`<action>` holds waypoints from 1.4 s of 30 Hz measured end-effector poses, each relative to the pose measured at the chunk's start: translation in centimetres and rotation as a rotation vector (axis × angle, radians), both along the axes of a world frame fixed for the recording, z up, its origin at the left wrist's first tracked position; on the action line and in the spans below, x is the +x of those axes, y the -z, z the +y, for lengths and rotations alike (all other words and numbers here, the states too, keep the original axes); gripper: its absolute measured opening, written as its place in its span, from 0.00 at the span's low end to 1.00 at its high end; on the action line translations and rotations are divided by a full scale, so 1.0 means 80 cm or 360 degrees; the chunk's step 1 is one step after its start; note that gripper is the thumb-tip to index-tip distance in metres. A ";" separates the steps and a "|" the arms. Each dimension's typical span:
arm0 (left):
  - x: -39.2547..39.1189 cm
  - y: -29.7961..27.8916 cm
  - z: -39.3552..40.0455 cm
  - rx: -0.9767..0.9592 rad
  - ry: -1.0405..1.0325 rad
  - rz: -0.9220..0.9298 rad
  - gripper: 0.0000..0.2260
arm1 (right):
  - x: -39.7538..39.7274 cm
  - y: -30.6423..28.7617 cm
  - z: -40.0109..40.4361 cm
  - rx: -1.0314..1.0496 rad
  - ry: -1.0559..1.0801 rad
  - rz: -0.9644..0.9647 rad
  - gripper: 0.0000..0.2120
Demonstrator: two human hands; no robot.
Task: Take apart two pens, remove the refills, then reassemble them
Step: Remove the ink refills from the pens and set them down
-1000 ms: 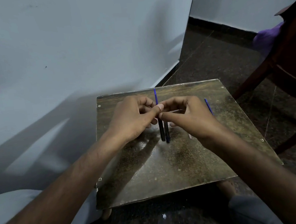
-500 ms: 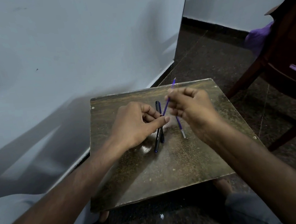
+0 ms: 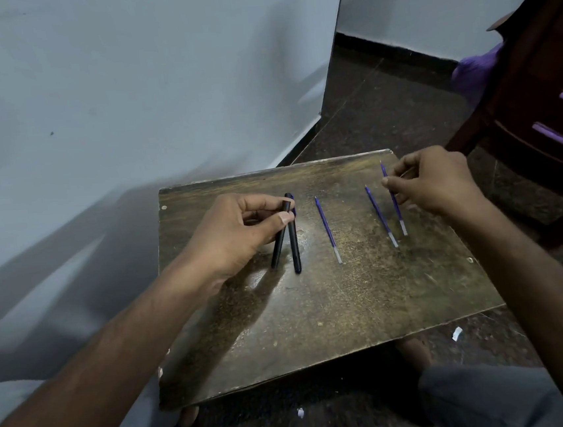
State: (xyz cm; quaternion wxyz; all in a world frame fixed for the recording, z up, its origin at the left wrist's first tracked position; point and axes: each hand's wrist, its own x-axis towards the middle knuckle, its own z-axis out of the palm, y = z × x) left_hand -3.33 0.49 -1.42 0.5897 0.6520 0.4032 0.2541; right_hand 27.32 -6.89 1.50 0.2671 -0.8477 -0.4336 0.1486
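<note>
Two black pen barrels were at the left hand (image 3: 237,233). The thumb and fingers were closed on the slanted barrel (image 3: 278,239), which leaned with its lower end on the table. The second barrel (image 3: 294,243) lay just beside it, on the side toward the right hand; contact between the two could not be confirmed.

Three purple refills were out of the barrels. The middle refill (image 3: 328,231) lay alone on the table between the two hands. A second refill (image 3: 381,217) lay just short of the right hand (image 3: 437,181). The third refill (image 3: 393,199) was pinched near its upper end by the right thumb and fingertips, its pale lower end down near the table; whether that end touched the surface could not be determined.

Progress assessment: disassembly appeared complete or nearly so, since both barrels were bare tubes and the refills were separate. Three refills for two pens suggested either a spare or a part not identifiable here. No tips, caps or springs could be made out. Reassembly was judged not yet done: each barrel needed a refill inserted and any end pieces refitted.

The wooden table (image 3: 336,328) carried all parts. Beyond the right hand stood a dark wooden chair (image 3: 536,85); beyond the left hand, a pale wall (image 3: 124,90).
</note>
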 end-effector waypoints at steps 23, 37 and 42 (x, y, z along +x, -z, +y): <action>0.001 -0.007 -0.002 0.0118 -0.0221 -0.0042 0.06 | -0.093 0.017 0.003 -0.0321 -0.0461 0.0084 0.13; 0.003 -0.007 -0.003 0.0227 -0.0217 0.0094 0.04 | -0.130 0.020 0.019 -0.0705 -0.0625 -0.0429 0.19; 0.004 -0.008 -0.003 0.0254 -0.0118 0.0193 0.06 | -0.114 0.005 0.014 -0.0297 -0.0545 0.0353 0.16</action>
